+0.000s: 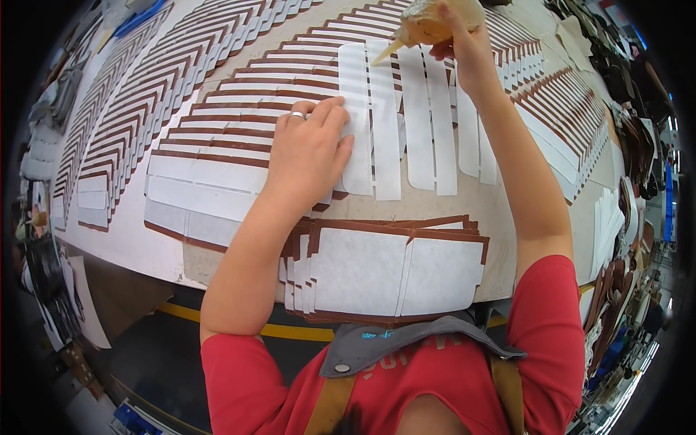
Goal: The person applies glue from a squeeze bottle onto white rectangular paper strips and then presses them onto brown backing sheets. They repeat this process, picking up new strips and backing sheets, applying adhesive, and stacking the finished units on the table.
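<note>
My right hand (464, 51) is wrapped round a squeeze bottle (428, 23) of cloudy, yellowish plastic, at the far middle of the table. Its narrow nozzle points down and left, over the upper part of a white strip panel (386, 138). My left hand (310, 138), with a ring on one finger, lies over the left edge of that panel, fingers bent but not gripping. Two more white strip panels (428, 138) lie alongside to the right. Beneath and left of my left hand spreads a fanned row of brown-edged white pieces (210, 177), overlapping like steps.
A stack of larger white panels with brown edges (362, 264) sits at the near table edge, by my body. More fanned rows (123, 163) cover the left side, and another fanned row (562, 116) lies at the right. Material hangs along the right side.
</note>
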Demonstrator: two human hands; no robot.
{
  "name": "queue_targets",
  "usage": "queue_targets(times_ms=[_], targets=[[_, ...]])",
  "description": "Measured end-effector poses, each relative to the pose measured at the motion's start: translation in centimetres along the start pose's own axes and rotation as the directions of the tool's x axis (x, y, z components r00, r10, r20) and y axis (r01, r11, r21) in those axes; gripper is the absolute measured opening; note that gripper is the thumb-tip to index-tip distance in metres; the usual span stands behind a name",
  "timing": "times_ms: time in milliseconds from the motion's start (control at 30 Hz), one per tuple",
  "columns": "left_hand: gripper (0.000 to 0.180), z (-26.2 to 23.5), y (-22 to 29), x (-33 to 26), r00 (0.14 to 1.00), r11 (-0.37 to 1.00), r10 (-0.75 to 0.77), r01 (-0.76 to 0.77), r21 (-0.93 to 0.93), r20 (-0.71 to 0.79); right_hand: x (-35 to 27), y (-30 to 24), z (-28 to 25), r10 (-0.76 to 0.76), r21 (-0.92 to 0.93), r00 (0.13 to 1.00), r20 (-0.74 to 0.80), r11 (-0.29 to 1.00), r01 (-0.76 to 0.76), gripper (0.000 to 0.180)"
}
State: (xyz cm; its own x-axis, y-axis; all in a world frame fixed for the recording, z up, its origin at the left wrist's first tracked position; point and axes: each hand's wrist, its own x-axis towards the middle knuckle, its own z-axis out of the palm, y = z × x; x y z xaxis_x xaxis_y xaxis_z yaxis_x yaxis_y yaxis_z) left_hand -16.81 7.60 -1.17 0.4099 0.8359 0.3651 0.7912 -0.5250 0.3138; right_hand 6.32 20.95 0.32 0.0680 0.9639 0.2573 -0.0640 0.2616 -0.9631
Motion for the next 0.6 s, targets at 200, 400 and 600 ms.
queue_targets(times_ms=[200,400,600], targets=[[0.02,0.0,0.0,0.0,1.0,1.0,-0.005,0.005,-0.003,0.004,-4.6,-1.5,-1.4,0.119,-0.125,0.99,0.08,0.986,-0.108,0.051],[0.02,0.2,-0.1,0.0,1.0,1.0,0.0,0.0,0.006,0.005,-9.7,-3.1,-1.0,0.183,-0.117,0.971,0.156,0.979,-0.166,0.057],[0.019,0.2,-0.1,0.0,1.0,1.0,0.006,-0.006,0.003,0.002,-13.0,-4.3,-1.4,-0.066,-0.161,0.941,0.332,0.979,0.126,0.066]])
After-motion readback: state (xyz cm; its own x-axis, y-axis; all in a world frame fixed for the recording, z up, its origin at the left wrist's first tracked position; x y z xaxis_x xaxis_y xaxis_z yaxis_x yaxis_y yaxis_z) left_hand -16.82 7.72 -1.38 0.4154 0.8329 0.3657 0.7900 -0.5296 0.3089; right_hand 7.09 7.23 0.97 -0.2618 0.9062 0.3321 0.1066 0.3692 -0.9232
